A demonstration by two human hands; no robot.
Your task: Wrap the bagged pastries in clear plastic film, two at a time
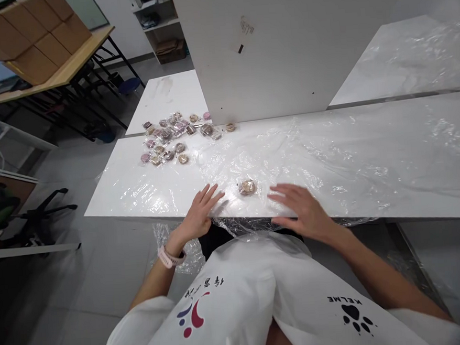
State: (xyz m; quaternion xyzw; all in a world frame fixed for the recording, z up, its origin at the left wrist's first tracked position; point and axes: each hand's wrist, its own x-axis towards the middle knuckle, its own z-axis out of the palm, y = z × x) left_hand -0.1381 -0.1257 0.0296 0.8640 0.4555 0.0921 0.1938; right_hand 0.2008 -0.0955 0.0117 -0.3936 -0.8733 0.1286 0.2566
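A small round tan item in clear wrapping, like a packaged cookie [248,187], lies near the front edge of the white table [117,193]. To its left is my left hand [201,210], fingers stretched out and holding nothing, with a pale pink band on the wrist. On the other side, my right hand [298,210] has its fingers apart over the table edge, also with nothing in it. Neither hand touches the wrapped item. Clear plastic film [307,156] covers much of the tabletop and hangs past its front edge.
Several wrapped round items [166,135], brown, tan and pink, lie scattered at the table's back left. A tall white panel [277,59] rises behind the table. Cardboard boxes [31,34] are stacked on a wooden desk [76,54] at the far left, near an office chair [43,212].
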